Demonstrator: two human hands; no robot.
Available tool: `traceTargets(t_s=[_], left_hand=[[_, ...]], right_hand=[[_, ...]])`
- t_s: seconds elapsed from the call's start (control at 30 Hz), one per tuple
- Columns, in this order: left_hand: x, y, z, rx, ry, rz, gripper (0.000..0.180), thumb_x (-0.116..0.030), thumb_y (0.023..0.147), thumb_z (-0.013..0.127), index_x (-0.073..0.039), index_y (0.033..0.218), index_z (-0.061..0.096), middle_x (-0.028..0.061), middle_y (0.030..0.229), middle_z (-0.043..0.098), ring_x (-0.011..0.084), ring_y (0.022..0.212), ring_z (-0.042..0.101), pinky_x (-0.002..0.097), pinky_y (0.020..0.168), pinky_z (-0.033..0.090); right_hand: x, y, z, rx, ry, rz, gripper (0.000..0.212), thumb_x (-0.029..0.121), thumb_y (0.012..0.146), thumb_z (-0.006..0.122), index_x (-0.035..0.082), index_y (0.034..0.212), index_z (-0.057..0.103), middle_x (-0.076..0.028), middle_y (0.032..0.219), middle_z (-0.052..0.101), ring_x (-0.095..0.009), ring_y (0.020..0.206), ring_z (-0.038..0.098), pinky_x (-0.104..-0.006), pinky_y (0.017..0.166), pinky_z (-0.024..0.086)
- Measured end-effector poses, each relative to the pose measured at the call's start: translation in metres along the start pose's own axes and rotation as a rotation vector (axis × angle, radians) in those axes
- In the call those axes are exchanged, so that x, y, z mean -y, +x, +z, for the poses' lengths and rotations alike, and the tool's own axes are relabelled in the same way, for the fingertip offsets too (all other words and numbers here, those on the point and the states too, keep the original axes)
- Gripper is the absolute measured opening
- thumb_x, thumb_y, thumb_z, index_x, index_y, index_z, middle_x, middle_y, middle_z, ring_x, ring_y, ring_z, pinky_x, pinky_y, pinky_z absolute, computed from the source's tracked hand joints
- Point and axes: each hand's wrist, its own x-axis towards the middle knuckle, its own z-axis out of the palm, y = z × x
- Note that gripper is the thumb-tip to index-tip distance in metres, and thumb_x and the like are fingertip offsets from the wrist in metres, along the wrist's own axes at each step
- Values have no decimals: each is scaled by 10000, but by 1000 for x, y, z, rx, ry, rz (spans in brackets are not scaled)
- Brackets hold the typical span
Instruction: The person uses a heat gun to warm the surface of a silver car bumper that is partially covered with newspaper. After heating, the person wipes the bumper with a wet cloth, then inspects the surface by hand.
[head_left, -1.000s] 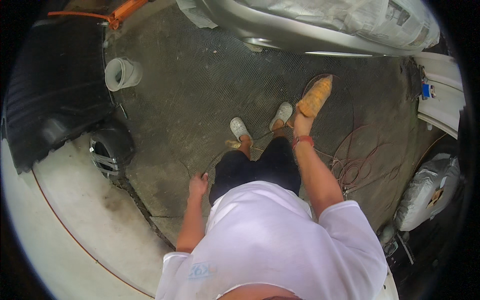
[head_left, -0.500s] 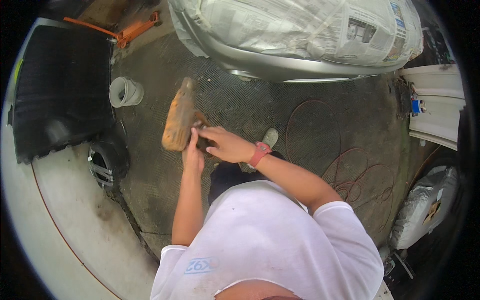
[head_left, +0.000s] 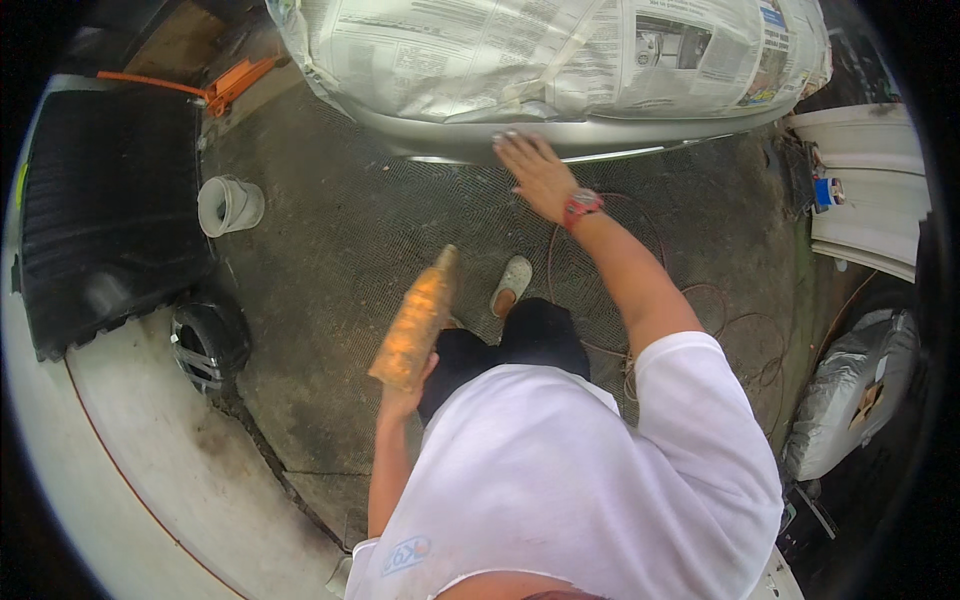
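Note:
My left hand [head_left: 408, 392] grips a worn orange power tool [head_left: 412, 328] with a narrow grey nose, shaped like a drill or heat gun. Its nose tilts up and to the right; the body hides most of the handle and my fingers. My right hand [head_left: 540, 180], a red watch on its wrist, stretches forward with fingers extended. Its fingertips overlap the lower edge of a silver car bumper [head_left: 445, 138]; whether they touch it, I cannot tell. Taped newspaper sheets [head_left: 430, 60] cover the car above the bumper.
A white bucket [head_left: 238, 205] and a black tire [head_left: 205, 340] stand on the left, near a large black panel [head_left: 110, 200] and an orange floor jack [head_left: 235, 88]. A thin red hose [head_left: 745, 318] coils over the floor at right, beside a silver-wrapped bundle [head_left: 850, 395].
My right hand has left the tool and reached forward to the bumper, fingers extended. My left hand has moved right and nearer my body with the tool, now tilted further right.

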Motion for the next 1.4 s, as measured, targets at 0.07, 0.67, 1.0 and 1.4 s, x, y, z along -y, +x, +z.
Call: traceTargets(t_s=[0.07,0.67,1.0,1.4], left_hand=[[-12,1,27,49,39,70,405,-227,1026,813,-37,1357,676,111,1307,723,236,1197,690,409,1013,558],[-78,30,-5,-100,124,161,325,-216,1030,806,-47,1291,714,66,1210,756,222,1143,708,390,980,569],[-89,78,-136,-345,-152,57,330,-255,1002,847,-81,1251,717,9,1152,704,153,1099,661,374,985,547],[-91,239,-315,-100,-159,103,678,-336,989,831,4,1513,567,165,1450,650,307,1372,604,487,1131,486]], right_hand=[[-35,-46,7,61,18,128,983,381,992,742,37,1746,213,-123,1820,254,-297,1689,215,-512,1381,151],[-45,-42,59,-527,752,938,1073,116,970,709,-144,1685,-47,-474,1727,-90,-587,1647,-39,-525,1375,98],[110,88,30,-462,865,900,1132,153,966,743,-162,1667,-88,-486,1704,-169,-623,1621,-120,-561,1368,57],[234,22,-22,496,809,610,722,376,1025,707,119,1660,480,-284,1488,643,-465,1362,631,-505,1165,496]])
